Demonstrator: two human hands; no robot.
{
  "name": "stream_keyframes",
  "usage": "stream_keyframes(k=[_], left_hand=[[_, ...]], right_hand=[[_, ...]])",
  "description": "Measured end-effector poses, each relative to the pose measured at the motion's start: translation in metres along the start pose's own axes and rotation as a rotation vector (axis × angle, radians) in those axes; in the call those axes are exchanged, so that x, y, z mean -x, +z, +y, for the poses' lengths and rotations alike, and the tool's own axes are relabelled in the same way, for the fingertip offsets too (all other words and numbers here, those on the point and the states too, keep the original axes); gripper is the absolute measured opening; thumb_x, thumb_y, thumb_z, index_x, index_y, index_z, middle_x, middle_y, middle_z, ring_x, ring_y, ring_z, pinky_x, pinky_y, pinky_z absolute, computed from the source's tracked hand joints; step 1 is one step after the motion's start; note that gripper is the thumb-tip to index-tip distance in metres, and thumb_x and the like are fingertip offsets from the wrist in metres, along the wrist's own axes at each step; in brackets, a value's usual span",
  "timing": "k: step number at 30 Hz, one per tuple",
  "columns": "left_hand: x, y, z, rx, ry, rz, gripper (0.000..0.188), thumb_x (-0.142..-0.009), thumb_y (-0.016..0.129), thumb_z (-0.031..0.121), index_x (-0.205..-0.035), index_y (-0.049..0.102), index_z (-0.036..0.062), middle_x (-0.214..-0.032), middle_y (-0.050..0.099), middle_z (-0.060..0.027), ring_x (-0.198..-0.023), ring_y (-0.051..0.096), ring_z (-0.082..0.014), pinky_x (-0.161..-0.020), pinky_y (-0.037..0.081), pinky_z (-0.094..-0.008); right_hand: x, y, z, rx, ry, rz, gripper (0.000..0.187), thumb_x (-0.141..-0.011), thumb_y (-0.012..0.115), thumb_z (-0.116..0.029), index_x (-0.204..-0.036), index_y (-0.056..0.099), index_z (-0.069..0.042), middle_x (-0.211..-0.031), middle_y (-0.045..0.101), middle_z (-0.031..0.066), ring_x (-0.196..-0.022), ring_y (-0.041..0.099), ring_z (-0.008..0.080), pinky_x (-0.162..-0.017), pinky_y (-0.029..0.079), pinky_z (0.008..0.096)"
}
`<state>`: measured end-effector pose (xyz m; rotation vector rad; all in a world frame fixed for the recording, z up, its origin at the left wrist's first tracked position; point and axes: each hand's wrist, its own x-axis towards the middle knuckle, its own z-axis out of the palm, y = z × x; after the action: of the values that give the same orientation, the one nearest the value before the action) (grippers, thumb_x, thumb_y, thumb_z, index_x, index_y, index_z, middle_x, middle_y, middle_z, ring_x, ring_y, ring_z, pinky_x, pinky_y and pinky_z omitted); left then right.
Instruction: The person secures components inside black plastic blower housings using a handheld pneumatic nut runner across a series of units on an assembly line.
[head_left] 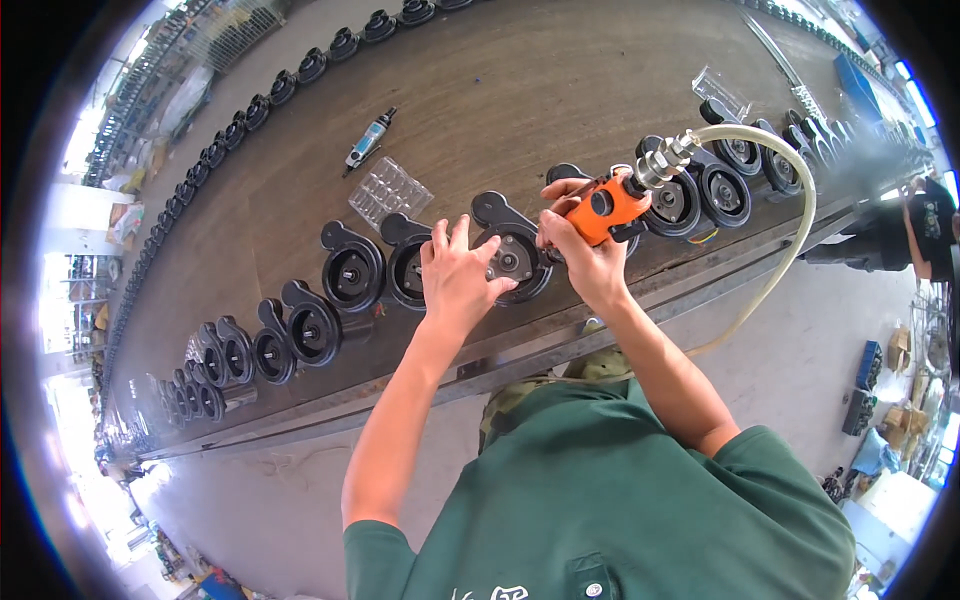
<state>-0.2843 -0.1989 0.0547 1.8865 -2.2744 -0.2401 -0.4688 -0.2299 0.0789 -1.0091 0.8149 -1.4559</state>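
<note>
Head view of a long brown workbench [480, 90] carrying a row of black round pump housings. The left hand [455, 275] lies with fingers spread over the rim of the black housing [512, 258] at the near edge, steadying it. The right hand [585, 255] is wrapped around an orange air screwdriver [608, 208], its tip — hidden behind the fingers — angled down toward that housing's centre. A pale hose [790, 230] loops from the tool's metal fitting off the bench edge. The housing looks rigid, moulded and moderately heavy, best gripped by its outer rim or spout; the tool seems compact, stiff and hose-tugged. Behind lie a clear plastic tray [390, 190] and a second, slim blue screwdriver [368, 140].
</note>
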Motion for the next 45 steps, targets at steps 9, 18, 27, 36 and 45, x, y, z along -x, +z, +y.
stream_keyframes(k=[9, 18, 27, 36, 45], left_hand=[[-0.015, -0.007, -0.001, -0.159, -0.035, -0.165, 0.055, -0.066, 0.091, 0.043, -0.117, 0.08, 0.0251, -0.11, 0.07, -0.0037, -0.119, 0.057, -0.0272, -0.094, 0.047, -0.0451], [-0.018, 0.005, 0.0, -0.246, 0.001, -0.213, 0.04, -0.069, 0.091, 0.041, -0.104, 0.081, 0.0236, -0.101, 0.07, -0.0025, -0.118, 0.059, -0.0273, -0.093, 0.049, -0.0441], [-0.016, 0.003, 0.004, -0.153, -0.036, -0.184, 0.028, -0.066, 0.091, 0.031, -0.085, 0.081, 0.0129, -0.104, 0.073, -0.0092, -0.122, 0.058, -0.029, -0.095, 0.047, -0.0437], [-0.014, 0.007, 0.003, -0.153, -0.037, -0.13, 0.027, -0.066, 0.091, 0.029, -0.084, 0.081, 0.0108, -0.1, 0.073, -0.0077, -0.119, 0.057, -0.0285, -0.093, 0.047, -0.0429], [-0.011, 0.011, 0.0, -0.155, -0.013, -0.107, 0.03, -0.065, 0.092, 0.031, -0.087, 0.082, 0.0137, -0.097, 0.072, -0.0059, -0.116, 0.058, -0.0281, -0.091, 0.047, -0.0417]], right_hand=[[-0.004, 0.014, 0.035, 0.016, 0.004, -0.025, 0.019, -0.086, 0.075, -0.001, -0.102, 0.065, 0.002, -0.079, 0.067, -0.0005, -0.069, 0.062, 0.0046, -0.063, 0.05, 0.0207], [-0.007, 0.012, 0.055, 0.065, -0.045, -0.074, 0.016, -0.086, 0.071, 0.003, -0.099, 0.062, 0.004, -0.08, 0.066, 0.0013, -0.069, 0.063, 0.0061, -0.062, 0.051, 0.0223], [-0.032, 0.024, 0.057, 0.037, -0.093, -0.055, 0.016, -0.086, 0.067, 0.005, -0.1, 0.061, 0.003, -0.076, 0.063, 0.0007, -0.063, 0.061, 0.0071, -0.06, 0.051, 0.0237], [-0.035, 0.021, 0.068, 0.101, -0.108, -0.077, 0.019, -0.083, 0.068, 0.004, -0.102, 0.063, 0.003, -0.077, 0.065, 0.0015, -0.064, 0.062, 0.0075, -0.062, 0.051, 0.0237], [-0.037, 0.026, 0.072, 0.162, -0.116, -0.141, 0.013, -0.079, 0.067, 0.001, -0.092, 0.066, 0.002, -0.079, 0.064, 0.0, -0.07, 0.059, 0.0066, -0.065, 0.05, 0.0249]])
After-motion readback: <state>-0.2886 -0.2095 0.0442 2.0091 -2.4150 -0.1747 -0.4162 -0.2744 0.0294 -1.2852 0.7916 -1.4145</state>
